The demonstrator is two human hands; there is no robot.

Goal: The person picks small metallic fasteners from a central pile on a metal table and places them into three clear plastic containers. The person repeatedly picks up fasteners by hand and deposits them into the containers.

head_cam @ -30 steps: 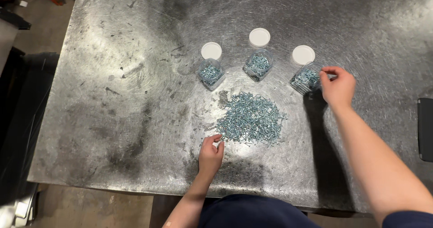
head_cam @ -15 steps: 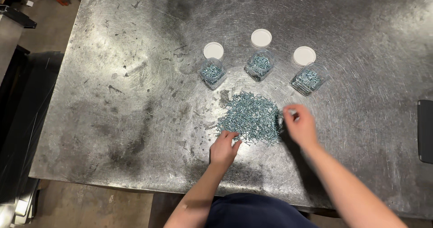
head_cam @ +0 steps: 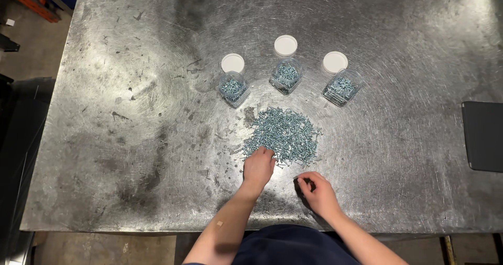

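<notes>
Head view is looking straight down on a scratched metal worktop (head_cam: 131,113). A pile of small silvery screws (head_cam: 283,134) is lying near the middle, a bit toward the near edge. Left hand (head_cam: 258,166) is resting palm down on the pile's near-left fringe, fingers loosely curled onto the screws; cannot tell if it is actually gripping any. Right hand (head_cam: 316,189) is sitting just off the pile toward the near edge, fingers curled in a pinch, possibly on a screw or two, too small to tell.

Three clear jars are standing open in a shallow arc beyond the pile: left jar (head_cam: 233,88), middle jar (head_cam: 286,76), right jar (head_cam: 342,87), each partly filled with screws. White lids (head_cam: 285,45) are lying flat just behind each jar, toward the far edge.

Step in hand, by my read: picking screws out of the pile for the jars. Next move is likely calling for a clean pinch, then a lift over the pile to a jar mouth without clipping a rim.

Room: plenty of bare metal left and right of the pile and jars. A dark flat pad (head_cam: 483,135) is lying at the right edge, well apart. Both hands are working close to the near edge, so strays could be rolling off there.
</notes>
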